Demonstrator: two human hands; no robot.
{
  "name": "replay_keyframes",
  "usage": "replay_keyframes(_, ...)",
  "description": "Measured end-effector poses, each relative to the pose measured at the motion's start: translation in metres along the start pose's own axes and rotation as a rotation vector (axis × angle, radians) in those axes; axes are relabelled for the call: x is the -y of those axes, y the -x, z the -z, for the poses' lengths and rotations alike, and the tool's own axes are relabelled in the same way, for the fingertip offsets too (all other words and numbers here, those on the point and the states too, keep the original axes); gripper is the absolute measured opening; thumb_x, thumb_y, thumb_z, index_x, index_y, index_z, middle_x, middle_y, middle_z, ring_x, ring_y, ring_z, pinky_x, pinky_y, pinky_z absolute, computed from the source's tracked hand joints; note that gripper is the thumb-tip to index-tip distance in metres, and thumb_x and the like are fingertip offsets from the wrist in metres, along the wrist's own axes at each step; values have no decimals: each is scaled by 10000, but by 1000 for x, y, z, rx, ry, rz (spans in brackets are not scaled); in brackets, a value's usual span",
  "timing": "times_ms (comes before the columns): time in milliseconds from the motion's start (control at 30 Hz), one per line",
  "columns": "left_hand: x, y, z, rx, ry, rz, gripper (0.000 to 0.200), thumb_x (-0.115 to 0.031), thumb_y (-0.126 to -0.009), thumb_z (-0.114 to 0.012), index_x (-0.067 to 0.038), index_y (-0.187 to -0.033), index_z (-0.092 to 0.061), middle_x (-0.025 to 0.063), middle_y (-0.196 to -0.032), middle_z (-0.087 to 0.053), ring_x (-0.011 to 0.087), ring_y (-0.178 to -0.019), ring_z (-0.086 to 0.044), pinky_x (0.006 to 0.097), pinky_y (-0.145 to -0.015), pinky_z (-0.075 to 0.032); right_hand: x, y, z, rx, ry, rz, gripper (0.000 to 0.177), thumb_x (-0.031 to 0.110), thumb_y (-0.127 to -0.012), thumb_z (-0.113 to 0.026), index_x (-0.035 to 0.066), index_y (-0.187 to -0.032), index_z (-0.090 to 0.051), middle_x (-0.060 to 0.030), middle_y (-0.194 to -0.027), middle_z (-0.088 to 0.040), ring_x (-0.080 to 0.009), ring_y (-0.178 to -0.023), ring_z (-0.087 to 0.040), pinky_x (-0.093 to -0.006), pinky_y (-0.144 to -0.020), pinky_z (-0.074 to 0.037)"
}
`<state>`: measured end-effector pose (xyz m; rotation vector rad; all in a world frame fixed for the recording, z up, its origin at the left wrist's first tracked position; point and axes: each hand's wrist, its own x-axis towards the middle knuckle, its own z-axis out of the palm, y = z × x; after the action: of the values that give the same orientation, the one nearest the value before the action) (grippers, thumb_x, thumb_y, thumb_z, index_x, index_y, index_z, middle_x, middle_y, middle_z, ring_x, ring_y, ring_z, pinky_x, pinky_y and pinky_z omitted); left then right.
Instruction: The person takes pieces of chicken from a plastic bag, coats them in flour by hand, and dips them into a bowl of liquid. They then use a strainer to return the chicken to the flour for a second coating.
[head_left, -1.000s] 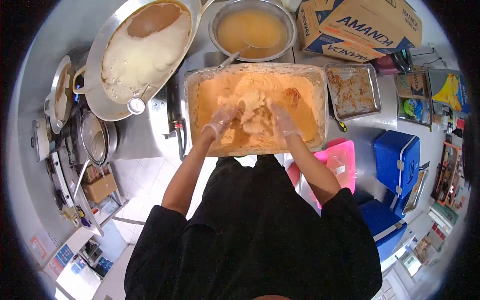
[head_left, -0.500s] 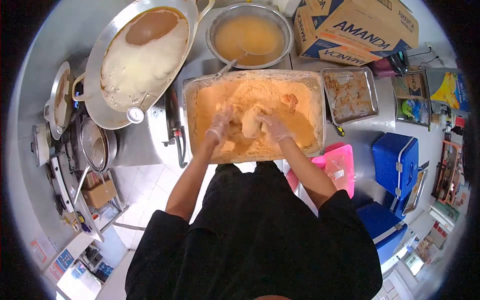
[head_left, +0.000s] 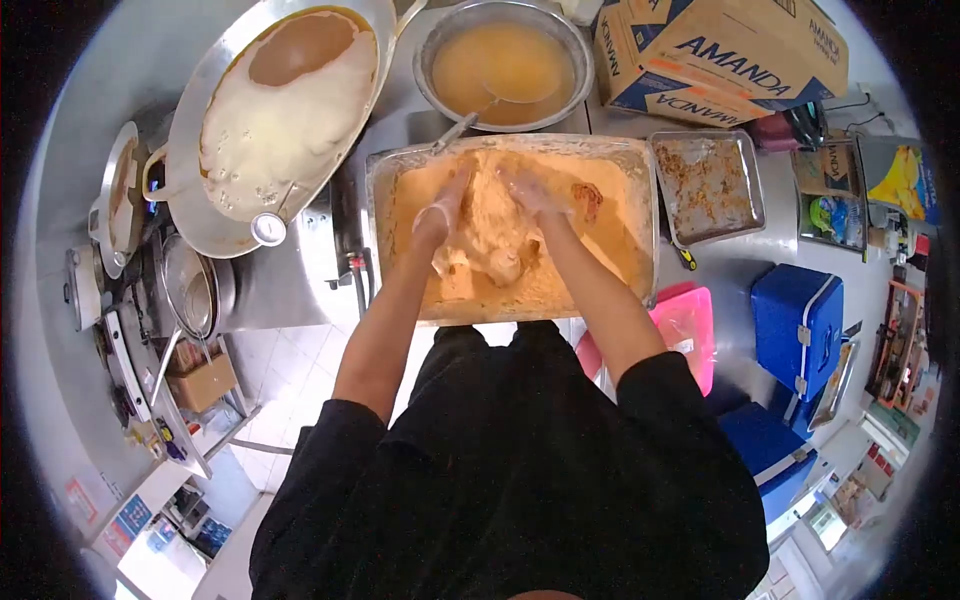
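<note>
A large clear tub (head_left: 652, 230) holds orange-tinted flour (head_left: 420, 190). My left hand (head_left: 445, 208), in a thin clear glove, lies along the left side of a flour mound (head_left: 490, 205), fingers stretched toward the tub's far wall. My right hand (head_left: 535, 192), gloved alike, is on the mound's right side, fingers extended and partly sunk in flour. Both hands are open. Lumpy flour-coated pieces (head_left: 503, 265), perhaps chicken, lie half buried nearer me, between my wrists. A reddish, less coated piece (head_left: 588, 202) sits to the right of my right hand.
Behind the tub stands a steel bowl (head_left: 425, 85) of cloudy liquid with a strainer (head_left: 455, 132) in it. To the left is a big pan (head_left: 180, 130) of foamy oil with a thermometer (head_left: 268, 229). At right are a crumb-strewn tray (head_left: 710, 185), a cardboard box (head_left: 725, 60) and blue coolers (head_left: 795, 320).
Both hands have moved farther away, toward the tub's back wall. The pale piece between them has been let go, and flour is now heaped there over the pieces.
</note>
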<state>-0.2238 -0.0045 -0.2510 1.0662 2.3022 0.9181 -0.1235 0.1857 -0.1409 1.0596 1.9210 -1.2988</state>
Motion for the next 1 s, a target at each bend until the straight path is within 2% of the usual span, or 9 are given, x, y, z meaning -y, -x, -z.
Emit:
replay_keyframes(67, -64, 20, 47, 108, 699, 607, 818, -659, -912, -408, -76, -1482, -337, 131, -1598, -158, 270, -1453, -211, 343, -1182, -172, -54, -30, -6, -31, -110, 472, 644, 416, -970, -451, 93, -1504, -290, -84, -1551, -308, -273, -1408, -319, -487, -1112, -299)
replay_keyframes(133, -49, 36, 54, 119, 573, 705, 817, -663, -911, -406, -78, -1478, -348, 144, -1583, -199, 289, -1436, -250, 359, -1176, -200, -153, -98, -18, 112, -378, 1377, 623, 325, -969, -461, 80, -1509, -272, -97, -1548, -315, -286, -1417, -297, -477, -1127, -284)
replay_keyframes(167, -40, 43, 53, 134, 441, 801, 816, -667, -910, -404, -79, -1474, -359, 157, -1568, -241, 309, -1420, -289, 375, -1170, -228, -156, -92, -14, 111, -376, 1379, 623, 325, -969, -461, 80, -1509, -272, -97, -1548, -315, -286, -1417, -297, -477, -1127, -284)
replay_keyframes(300, -40, 52, 25, 240, -133, 927, 835, -661, -910, -415, -22, -1447, -383, 230, -1475, -387, 345, -1347, -410, 403, -1126, -310, -161, -35, -7, -45, 296, -16, 682, 368, -964, -493, 34, -1506, -248, -208, -1524, -302, -291, -1386, -327, -477, -1091, -328)
replay_keyframes(467, -19, 46, -38, 351, -21, 335, 909, -680, -882, -448, 69, -1395, -404, 331, -1286, -530, 405, -1234, -516, 406, -1065, -379, -90, -32, -60, -3, -98, 18, 864, 609, -911, -487, 17, -1495, -251, -250, -1442, -407, -316, -1308, -427, -427, -1057, -374)
replay_keyframes(633, -95, 26, 19, 222, 496, 752, 985, -698, -834, -528, -8, -1488, -269, 285, -1421, -419, 410, -1307, -432, 399, -1075, -359, -91, -42, -36, 47, -298, 94, 880, 655, -928, -393, -47, -1454, -317, -228, -1483, -379, -373, -1383, -343, -430, -1114, -307)
replay_keyframes(700, -94, 35, 27, 168, 426, 731, 1011, -707, -822, -541, -29, -1507, -234, 262, -1451, -395, 411, -1315, -419, 399, -1067, -365, -116, -18, -10, -91, 125, 722, 775, 578, -968, -383, -8, -1470, -316, -155, -1527, -341, -351, -1376, -359, -409, -1083, -346)
replay_keyframes(867, -14, 87, 39, 218, 26, 571, 920, -709, -879, -428, -82, -1521, -223, 254, -1409, -446, 435, -1246, -477, 433, -1026, -403, -92, 72, 45, -200, 169, -175, 574, 415, -1010, -364, 104, -1492, -332, -110, -1519, -370, -260, -1340, -428, -366, -1101, -334)
replay_keyframes(1000, -31, 70, 3, 512, -92, 646, 780, -601, -965, -348, -119, -1538, -128, 264, -1408, -437, 441, -1238, -479, 430, -1028, -408, -159, -22, 4, 120, 840, -26, 557, 383, -1013, -373, 107, -1495, -330, -97, -1478, -423, -240, -1279, -479, -347, -1049, -385)
